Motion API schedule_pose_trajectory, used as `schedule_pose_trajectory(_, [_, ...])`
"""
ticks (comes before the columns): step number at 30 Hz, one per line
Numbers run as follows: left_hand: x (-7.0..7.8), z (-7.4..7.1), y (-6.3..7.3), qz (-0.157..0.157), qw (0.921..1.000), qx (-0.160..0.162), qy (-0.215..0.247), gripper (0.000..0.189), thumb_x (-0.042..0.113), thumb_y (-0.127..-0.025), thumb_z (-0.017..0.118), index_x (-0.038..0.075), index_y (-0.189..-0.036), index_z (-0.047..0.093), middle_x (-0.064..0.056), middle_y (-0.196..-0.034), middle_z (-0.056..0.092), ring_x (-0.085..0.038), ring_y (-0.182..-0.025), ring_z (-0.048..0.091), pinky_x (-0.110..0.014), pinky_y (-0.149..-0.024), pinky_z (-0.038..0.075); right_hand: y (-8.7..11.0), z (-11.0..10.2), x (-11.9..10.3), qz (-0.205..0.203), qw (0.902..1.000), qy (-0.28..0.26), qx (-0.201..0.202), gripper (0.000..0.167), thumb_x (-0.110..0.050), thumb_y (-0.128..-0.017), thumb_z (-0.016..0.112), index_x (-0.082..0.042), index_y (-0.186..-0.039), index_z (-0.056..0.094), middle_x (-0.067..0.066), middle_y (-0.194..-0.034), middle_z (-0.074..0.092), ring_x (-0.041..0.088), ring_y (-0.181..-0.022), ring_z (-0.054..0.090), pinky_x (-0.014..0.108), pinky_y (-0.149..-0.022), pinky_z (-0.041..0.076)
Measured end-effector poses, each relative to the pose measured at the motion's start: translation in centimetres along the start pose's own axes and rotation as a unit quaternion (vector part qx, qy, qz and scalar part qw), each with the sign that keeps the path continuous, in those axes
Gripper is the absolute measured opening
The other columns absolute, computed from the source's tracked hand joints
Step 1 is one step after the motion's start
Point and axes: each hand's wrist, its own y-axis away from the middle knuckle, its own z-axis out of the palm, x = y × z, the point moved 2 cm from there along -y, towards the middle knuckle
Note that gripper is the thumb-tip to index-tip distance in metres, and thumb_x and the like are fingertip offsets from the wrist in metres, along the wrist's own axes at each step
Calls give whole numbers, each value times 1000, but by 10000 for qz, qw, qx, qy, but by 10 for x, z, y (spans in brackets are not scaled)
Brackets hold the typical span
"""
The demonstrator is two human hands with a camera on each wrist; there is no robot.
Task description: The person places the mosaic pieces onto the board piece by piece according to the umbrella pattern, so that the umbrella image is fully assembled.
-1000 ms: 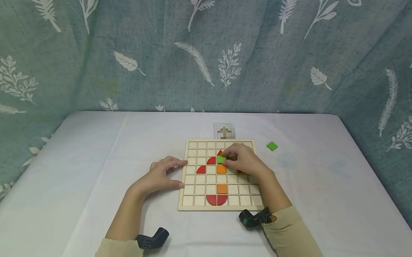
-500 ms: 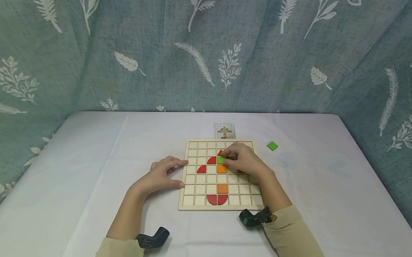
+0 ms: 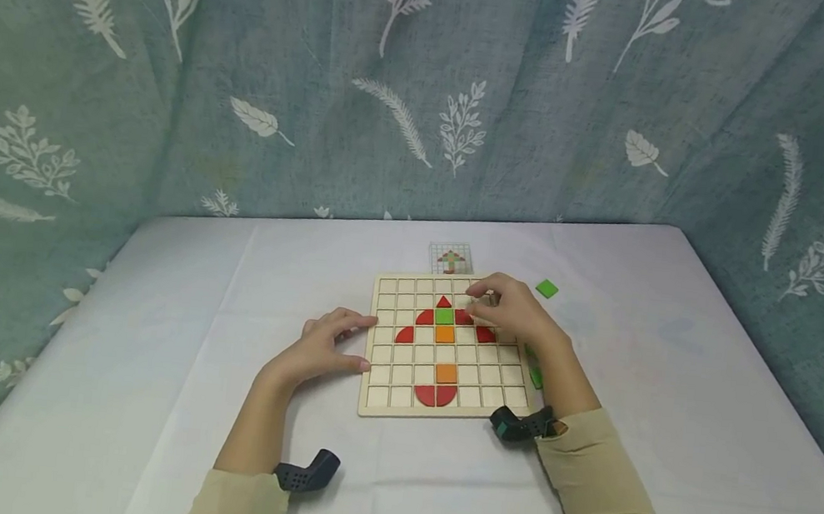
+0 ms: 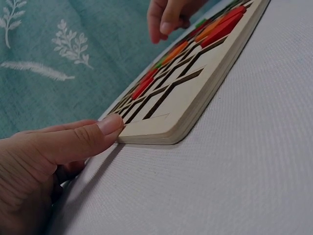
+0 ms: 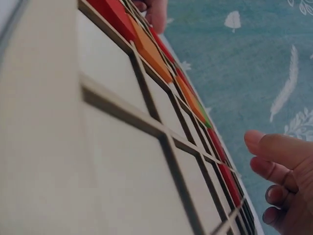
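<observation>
A wooden grid board (image 3: 384, 412) lies on the table with coloured tiles in its cells. Thumb and forefinger spread apart, my left hand (image 3: 323, 346) touches the board's left edge; the thumb (image 4: 100, 137) rests at the rim in the left wrist view. My right hand (image 3: 518, 308) hovers over the board's upper right, fingers loosely bent and holding nothing. Just left of it, a green square tile (image 3: 444, 316) sits in a cell below a red triangle (image 3: 443, 301) and above an orange square (image 3: 445, 334). Red quarter-round tiles (image 3: 425, 317) flank the green one.
Behind the board lies a clear gridded pattern card (image 3: 450, 257). A loose green tile (image 3: 547, 288) lies to the right, and more green pieces (image 3: 535, 374) show partly hidden by the right forearm. A patterned curtain (image 3: 428, 108) closes off the back.
My right hand has let go of the green square tile and moved right and slightly up, uncovering it and the red tiles beside it. My left hand stays at the board's edge.
</observation>
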Motion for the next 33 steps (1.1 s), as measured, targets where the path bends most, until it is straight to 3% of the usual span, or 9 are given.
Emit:
schedule_pose_trajectory(7, [1,-1,-2,79,10000,9,-50,71,36,-66,84,29,-131,56,5,-129,50,-23,-120,33,-49,-96,29,3,-16,10,13,9993,-140,332,34,-23,-87,67,-5,-117,65,11,-116,59,25,-92,49,38,-78,43])
schedule_pose_trajectory(14, [0,-1,-1,79,10000,-11,-58,70,36,-66,84,29,-130,57,6,-129,51,-23,-119,32,-49,-96,29,9,-33,18,419,9973,-213,556,35,-25,-87,67,-7,-117,64,11,-123,56,29,-102,45,43,-84,39])
schedule_pose_trajectory(21, [0,0,-2,61,10000,-44,14,71,38,-66,84,29,-130,56,7,-128,50,-23,-118,31,-49,-96,30,15,-50,40,492,9941,-98,966,38,-27,-88,67,-7,-119,63,12,-108,57,22,-80,40,33,-66,36])
schedule_pose_trajectory(25, [0,0,-2,53,10000,-64,6,71,39,-66,84,30,-131,56,7,-130,49,-24,-119,31,-49,-97,30,17,-54,52,668,9911,-87,1150,38,-28,-88,67,-7,-120,62,12,-98,53,22,-78,39,32,-64,35])
schedule_pose_trajectory(30, [1,-1,-1,47,10000,-41,-29,72,38,-66,84,29,-131,56,6,-130,49,-24,-119,31,-49,-97,30,18,-55,62,773,9864,-168,1441,40,-27,-88,67,-5,-121,61,14,-114,56,23,-84,40,34,-67,36])
schedule_pose_trajectory(33, [0,-1,-1,43,10000,-53,-35,72,38,-66,84,29,-131,56,5,-129,50,-24,-119,31,-49,-96,30,18,-55,67,896,9820,-325,1631,42,-27,-88,67,-3,-123,60,16,-125,53,27,-96,44,38,-76,39])
